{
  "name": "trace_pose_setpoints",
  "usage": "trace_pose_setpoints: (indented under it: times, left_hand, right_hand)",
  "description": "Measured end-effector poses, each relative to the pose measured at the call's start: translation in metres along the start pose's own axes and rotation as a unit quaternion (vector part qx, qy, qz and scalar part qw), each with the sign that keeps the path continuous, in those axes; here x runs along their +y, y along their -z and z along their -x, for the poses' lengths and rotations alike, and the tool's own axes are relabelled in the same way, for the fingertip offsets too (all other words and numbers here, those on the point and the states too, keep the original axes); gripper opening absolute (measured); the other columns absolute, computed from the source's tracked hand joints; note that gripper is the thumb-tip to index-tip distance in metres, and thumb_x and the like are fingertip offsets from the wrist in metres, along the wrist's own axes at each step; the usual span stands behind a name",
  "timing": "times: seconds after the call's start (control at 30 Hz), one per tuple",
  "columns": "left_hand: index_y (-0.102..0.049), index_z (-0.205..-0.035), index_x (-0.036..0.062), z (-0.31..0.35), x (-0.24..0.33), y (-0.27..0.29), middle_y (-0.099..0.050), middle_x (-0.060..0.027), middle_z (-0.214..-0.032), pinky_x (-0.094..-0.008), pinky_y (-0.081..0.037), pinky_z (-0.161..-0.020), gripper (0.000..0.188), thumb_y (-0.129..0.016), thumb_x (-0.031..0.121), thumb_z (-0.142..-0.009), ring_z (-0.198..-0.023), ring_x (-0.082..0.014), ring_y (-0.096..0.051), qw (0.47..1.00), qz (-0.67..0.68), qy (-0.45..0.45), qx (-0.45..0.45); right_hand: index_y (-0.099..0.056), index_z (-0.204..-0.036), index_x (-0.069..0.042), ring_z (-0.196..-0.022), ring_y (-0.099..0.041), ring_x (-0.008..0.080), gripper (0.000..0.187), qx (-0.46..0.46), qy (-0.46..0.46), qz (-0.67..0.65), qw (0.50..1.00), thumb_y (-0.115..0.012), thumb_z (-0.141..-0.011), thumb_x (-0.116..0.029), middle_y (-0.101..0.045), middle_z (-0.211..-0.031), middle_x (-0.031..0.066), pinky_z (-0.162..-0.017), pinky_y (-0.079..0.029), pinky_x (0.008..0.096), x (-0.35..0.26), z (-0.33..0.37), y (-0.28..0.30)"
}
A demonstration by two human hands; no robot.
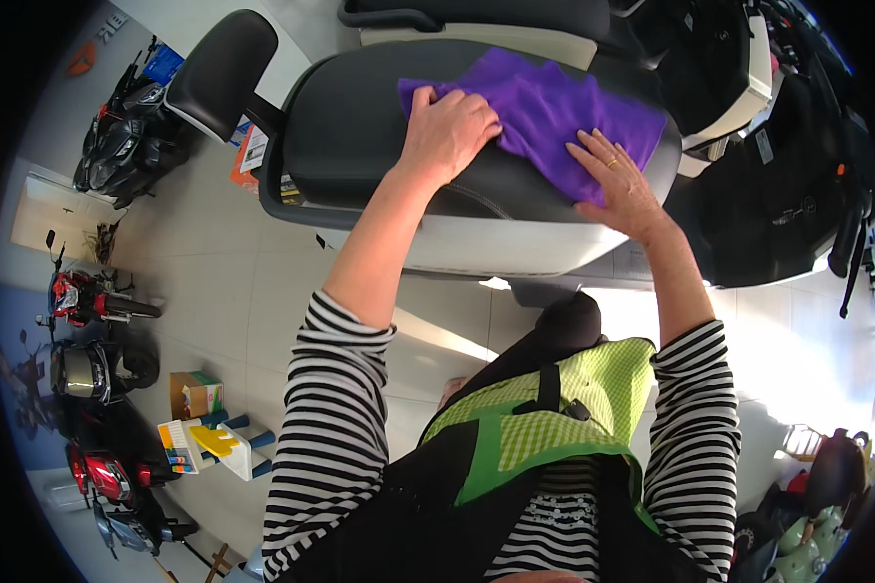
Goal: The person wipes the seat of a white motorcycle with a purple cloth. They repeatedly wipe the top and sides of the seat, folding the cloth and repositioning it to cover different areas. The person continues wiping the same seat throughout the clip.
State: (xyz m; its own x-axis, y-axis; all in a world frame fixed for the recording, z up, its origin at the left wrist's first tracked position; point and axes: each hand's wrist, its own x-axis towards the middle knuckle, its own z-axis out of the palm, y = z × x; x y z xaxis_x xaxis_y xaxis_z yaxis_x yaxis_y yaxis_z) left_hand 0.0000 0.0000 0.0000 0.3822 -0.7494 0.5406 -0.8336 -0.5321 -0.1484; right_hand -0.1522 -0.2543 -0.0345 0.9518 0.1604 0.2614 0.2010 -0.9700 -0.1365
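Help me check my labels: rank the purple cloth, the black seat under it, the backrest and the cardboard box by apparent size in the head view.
1. black seat (whole outline)
2. purple cloth
3. backrest
4. cardboard box

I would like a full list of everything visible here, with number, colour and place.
seat: one, black, upper centre
backrest: one, black, left of seat
cloth: one, purple, on seat
side panel: one, white, under seat
second seat: one, black, top edge
scooter parts: several, black and cream, right
parked two-wheelers: at least five, black, red, grey, left
cardboard box: one, brown-green, left floor
floor: one, pale, below
apron: one, green checked, lower centre
sleeves: two, black-white striped, on arms
left hand: one, on cloth
right hand: one, on cloth, wearing gold-coloured ring
Smaller background items: too unclear to count
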Motion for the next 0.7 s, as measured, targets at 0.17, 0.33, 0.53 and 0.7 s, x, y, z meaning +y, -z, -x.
trace_pose_setpoints:
  times: [0.17,0.33,0.53,0.7]
  left_hand:
    - [-0.064,-0.089,0.0149,-0.011,0.006,0.012,-0.064,0.0029,-0.078,-0.0388,-0.038,-0.082,0.014,-0.064,0.028,-0.094,-0.077,-0.0183,-0.061,0.994,0.021,0.028,0.100]
    - [-0.064,-0.092,0.0127,-0.009,0.005,0.069,-0.065,-0.0062,-0.073,-0.0441,-0.041,-0.077,0.020,-0.064,0.033,-0.093,-0.072,-0.0263,-0.061,0.990,0.042,0.079,0.114]
    - [-0.065,-0.088,0.0081,-0.019,-0.029,0.118,-0.062,-0.0195,-0.068,-0.0463,-0.045,-0.068,0.017,-0.063,0.024,-0.093,-0.066,-0.0426,-0.059,0.986,0.027,0.072,0.146]
    - [-0.066,-0.108,0.0130,-0.025,-0.068,0.077,-0.069,-0.0168,-0.096,-0.0526,-0.043,-0.086,0.025,-0.057,0.033,-0.097,-0.088,-0.0385,-0.064,0.984,-0.084,0.145,0.057]
  right_hand:
    - [-0.059,-0.130,-0.018,-0.112,-0.064,0.0270,0.048,0.072,-0.057,0.011,0.996,-0.057,-0.083,-0.005,-0.065,-0.126,0.0069,-0.092,-0.055,0.0379,-0.001,0.013,0.013]
    - [-0.063,-0.124,-0.010,-0.078,-0.065,0.0197,0.036,0.144,-0.089,-0.206,0.964,-0.056,-0.088,-0.006,-0.068,-0.096,0.0108,-0.076,-0.054,0.0304,-0.005,0.013,0.062]
    - [-0.058,-0.129,-0.006,-0.089,-0.062,0.0161,0.039,0.134,-0.033,-0.299,0.944,-0.053,-0.090,-0.004,-0.066,-0.099,0.0077,-0.083,-0.050,0.0264,-0.009,-0.032,0.108]
    - [-0.063,-0.116,-0.001,-0.097,-0.067,0.0323,0.032,0.221,-0.037,-0.244,0.944,-0.054,-0.085,-0.006,-0.068,-0.105,0.0182,-0.088,-0.051,0.0367,0.006,-0.081,0.050]
